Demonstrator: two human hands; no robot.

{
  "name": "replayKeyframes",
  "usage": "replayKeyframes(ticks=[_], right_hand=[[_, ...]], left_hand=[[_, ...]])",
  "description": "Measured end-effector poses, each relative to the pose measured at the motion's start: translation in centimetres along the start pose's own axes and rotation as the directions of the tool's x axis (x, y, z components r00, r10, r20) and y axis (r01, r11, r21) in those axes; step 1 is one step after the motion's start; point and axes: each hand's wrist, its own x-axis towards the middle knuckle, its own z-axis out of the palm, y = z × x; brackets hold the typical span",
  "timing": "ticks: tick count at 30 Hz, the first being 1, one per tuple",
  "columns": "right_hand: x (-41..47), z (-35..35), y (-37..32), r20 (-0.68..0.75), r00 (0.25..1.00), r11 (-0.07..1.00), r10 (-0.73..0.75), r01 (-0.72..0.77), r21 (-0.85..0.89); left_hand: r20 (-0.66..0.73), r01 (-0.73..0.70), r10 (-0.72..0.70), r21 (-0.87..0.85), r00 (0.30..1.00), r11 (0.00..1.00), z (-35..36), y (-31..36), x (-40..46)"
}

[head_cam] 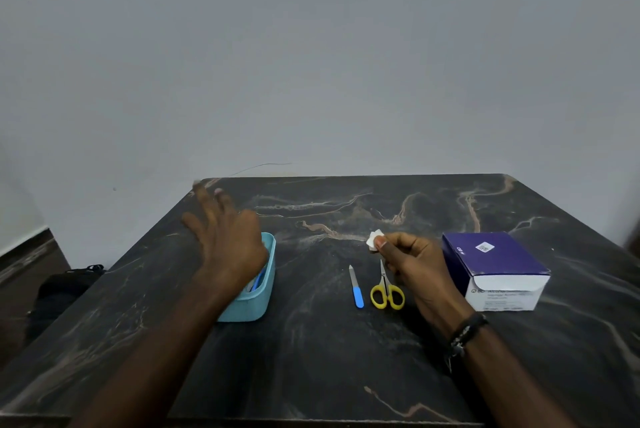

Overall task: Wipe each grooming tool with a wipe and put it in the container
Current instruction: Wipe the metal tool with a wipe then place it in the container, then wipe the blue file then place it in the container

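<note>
Left hand (225, 237) hovers fingers spread, holding nothing, over the teal container (258, 299) on the bench (311, 358); right hand (412, 264) pinches a white wipe (373, 240) just past the scissors (386, 290) and nail file (356, 287).

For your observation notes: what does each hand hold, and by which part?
The right hand pinches a small white wipe by its near edge. The left hand, fingers spread above the container, holds nothing.

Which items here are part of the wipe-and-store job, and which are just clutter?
Job items:
- wipe, pinched in the right hand
- nail file
- scissors
- blue container, under the open left hand
- box of wipes

Lying about:
- black bag on the floor, left of the table
</note>
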Motion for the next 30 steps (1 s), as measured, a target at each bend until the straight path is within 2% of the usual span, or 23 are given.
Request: replayKeyframes(ticks=[1,3,4,5,6,8,10,15,21,26,28,30], right_hand=[[0.0,0.0,0.0,-0.023,1.000,1.000,0.002,-0.002,0.007],[0.1,-0.1,-0.1,-0.066,0.998,1.000,0.007,-0.006,0.020],[0.2,-0.2,0.0,-0.083,0.996,0.999,0.011,-0.009,0.031],[0.2,-0.2,0.0,-0.095,0.995,0.999,0.016,-0.011,0.046],[0.2,-0.3,0.1,-0.103,0.994,0.998,0.019,-0.013,0.063],[0.2,-0.3,0.1,-0.114,0.993,0.997,0.019,-0.010,0.083],[0.1,-0.3,0.1,-0.120,0.993,0.997,0.011,-0.002,0.079],[0.1,-0.4,0.3,-0.109,0.994,0.997,0.001,0.007,0.076],[0.2,-0.3,0.4,-0.091,0.996,0.997,-0.004,0.011,0.078],[0.2,-0.3,0.5,-0.088,0.996,0.999,-0.018,0.022,0.045],[0.2,-0.3,0.5,-0.081,0.996,0.999,-0.020,0.023,0.034],[0.2,-0.3,0.5,-0.079,0.997,0.999,-0.020,0.022,0.026]], left_hand=[[-0.137,-0.044,0.039,-0.035,0.990,0.998,-0.3,0.6,-0.8],[-0.393,-0.186,0.118,-0.139,0.912,0.973,-1.0,2.5,-2.8],[-0.454,-0.266,0.159,-0.183,0.877,0.946,-1.4,3.6,-3.8],[-0.446,-0.324,0.196,-0.229,0.873,0.918,-1.5,4.7,-4.5],[-0.371,-0.336,0.219,-0.287,0.902,0.897,-1.7,5.7,-5.0],[-0.120,-0.273,0.246,-0.378,0.962,0.884,-1.2,7.7,-5.2],[0.056,-0.239,0.283,-0.397,0.957,0.886,-0.1,9.1,-4.7],[0.282,-0.156,0.290,-0.415,0.915,0.896,1.8,10.7,-3.5],[0.368,-0.108,0.268,-0.401,0.890,0.910,1.4,11.7,-2.9],[0.471,-0.013,0.248,-0.448,0.847,0.894,0.8,11.4,-2.8],[0.466,-0.005,0.252,-0.470,0.848,0.883,1.0,11.1,-2.7],[0.390,-0.074,0.274,-0.457,0.879,0.886,1.5,10.8,-2.7]])
